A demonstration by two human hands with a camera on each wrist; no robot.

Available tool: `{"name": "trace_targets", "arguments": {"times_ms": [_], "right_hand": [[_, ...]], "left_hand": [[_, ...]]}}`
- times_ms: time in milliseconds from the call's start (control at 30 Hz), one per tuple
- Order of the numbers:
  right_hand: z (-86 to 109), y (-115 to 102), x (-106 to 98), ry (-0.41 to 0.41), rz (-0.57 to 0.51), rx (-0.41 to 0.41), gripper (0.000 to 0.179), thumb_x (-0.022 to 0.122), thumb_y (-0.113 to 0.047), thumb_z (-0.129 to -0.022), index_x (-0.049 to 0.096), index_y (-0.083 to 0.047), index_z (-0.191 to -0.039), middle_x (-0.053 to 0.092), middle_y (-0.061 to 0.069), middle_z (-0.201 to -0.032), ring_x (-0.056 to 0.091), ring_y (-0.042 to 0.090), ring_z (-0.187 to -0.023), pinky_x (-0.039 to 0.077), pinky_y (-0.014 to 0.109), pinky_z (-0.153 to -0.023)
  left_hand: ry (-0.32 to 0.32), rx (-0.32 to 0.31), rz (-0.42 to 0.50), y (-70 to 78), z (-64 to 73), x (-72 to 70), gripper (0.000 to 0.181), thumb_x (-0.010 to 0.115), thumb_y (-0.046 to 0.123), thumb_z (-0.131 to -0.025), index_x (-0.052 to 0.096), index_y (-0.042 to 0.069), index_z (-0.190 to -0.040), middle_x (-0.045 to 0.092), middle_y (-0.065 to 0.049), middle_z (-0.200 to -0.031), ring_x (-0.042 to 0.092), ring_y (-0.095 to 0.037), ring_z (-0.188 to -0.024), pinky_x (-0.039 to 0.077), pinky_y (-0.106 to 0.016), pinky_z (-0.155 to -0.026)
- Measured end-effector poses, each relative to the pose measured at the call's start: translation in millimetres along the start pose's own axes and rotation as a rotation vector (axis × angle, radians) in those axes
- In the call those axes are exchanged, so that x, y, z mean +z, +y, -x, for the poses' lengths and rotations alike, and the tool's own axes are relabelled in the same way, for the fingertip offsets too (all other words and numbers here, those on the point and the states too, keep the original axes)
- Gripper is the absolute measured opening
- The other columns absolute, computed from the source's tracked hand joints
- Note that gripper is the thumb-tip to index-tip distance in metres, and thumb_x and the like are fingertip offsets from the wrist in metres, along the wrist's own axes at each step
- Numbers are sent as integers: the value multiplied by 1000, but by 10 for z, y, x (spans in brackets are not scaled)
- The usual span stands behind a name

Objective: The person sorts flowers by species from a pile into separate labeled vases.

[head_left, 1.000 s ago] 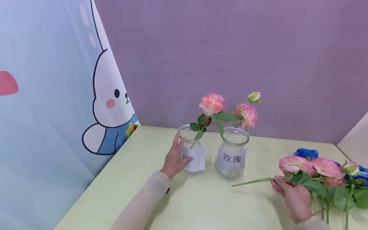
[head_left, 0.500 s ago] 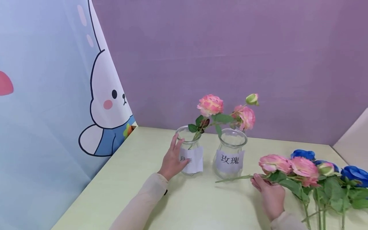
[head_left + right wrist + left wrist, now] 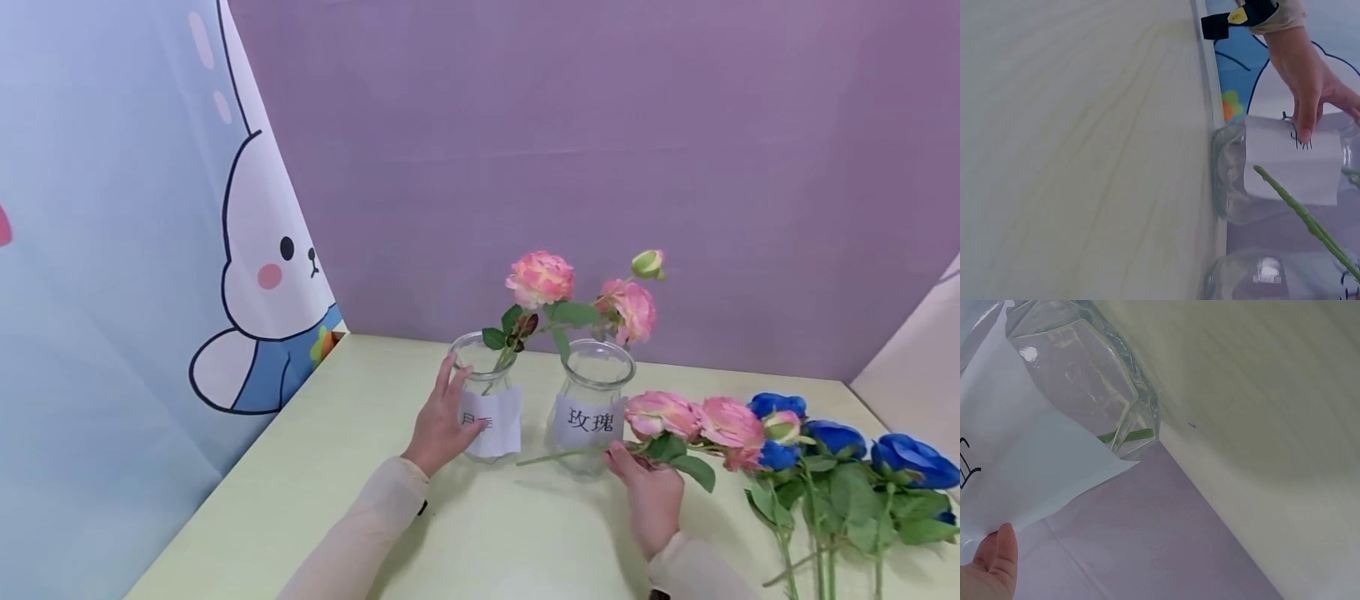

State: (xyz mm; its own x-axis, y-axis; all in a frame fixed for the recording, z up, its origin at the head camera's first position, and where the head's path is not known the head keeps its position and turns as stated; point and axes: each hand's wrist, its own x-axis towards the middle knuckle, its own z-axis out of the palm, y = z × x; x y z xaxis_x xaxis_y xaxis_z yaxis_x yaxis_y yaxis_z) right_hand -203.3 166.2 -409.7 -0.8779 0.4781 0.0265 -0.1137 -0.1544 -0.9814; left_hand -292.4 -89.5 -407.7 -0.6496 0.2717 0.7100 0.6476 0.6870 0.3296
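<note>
My left hand [image 3: 438, 425] grips the left glass vase [image 3: 491, 417], fingers at its left side up to the rim and thumb on the front of its white paper label. One pink flower spray [image 3: 542, 279] stands in that vase, leaning right. In the left wrist view, the thumb [image 3: 1002, 559] touches the label, and a green stem end shows through the glass. My right hand [image 3: 651, 500] pinches the stem of another pink flower spray [image 3: 662, 414], held nearly level before the right glass vase [image 3: 592, 392]. Its bare stem end [image 3: 1300, 212] points toward the left vase.
Several blue roses [image 3: 911, 460] with green leaves lie on the pale table [image 3: 525, 542] at the right. A purple backdrop [image 3: 600, 167] rises behind the vases. A rabbit-print curtain [image 3: 112, 333] hangs on the left.
My right hand has carried the pink flower spray leftward from beside the blue roses to the front of the right vase. My left hand keeps its hold on the left vase.
</note>
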Motion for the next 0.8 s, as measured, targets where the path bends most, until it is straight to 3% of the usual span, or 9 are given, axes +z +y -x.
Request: {"name": "trace_targets", "arguments": {"times_ms": [300,500,800], "right_hand": [[117,-30,332,7,-117,-24,37,68,-8,-89,51,6,-119,65,0,-96,66,5,-74,53,21,-75],[124,-76,447,-30,-118,-56,36,66,-7,-90,51,4,-121,64,0,-91,66,6,-75,53,23,-75],[74,-202,499,7,-280,-95,30,64,2,-89,49,-4,-114,63,0,-85,66,8,-70,54,24,-73]], "left_hand": [[21,39,4,-23,3,11,86,87,5,-64,34,8,-132,25,-21,-147,58,-43,-104,54,-46,-69],[10,20,2,-12,-16,16,85,87,6,-65,35,7,-133,25,-20,-148,57,-42,-106,54,-46,-71],[12,23,9,-28,-19,20,85,88,6,-64,37,7,-132,27,-21,-147,58,-43,-103,54,-45,-68]]}}
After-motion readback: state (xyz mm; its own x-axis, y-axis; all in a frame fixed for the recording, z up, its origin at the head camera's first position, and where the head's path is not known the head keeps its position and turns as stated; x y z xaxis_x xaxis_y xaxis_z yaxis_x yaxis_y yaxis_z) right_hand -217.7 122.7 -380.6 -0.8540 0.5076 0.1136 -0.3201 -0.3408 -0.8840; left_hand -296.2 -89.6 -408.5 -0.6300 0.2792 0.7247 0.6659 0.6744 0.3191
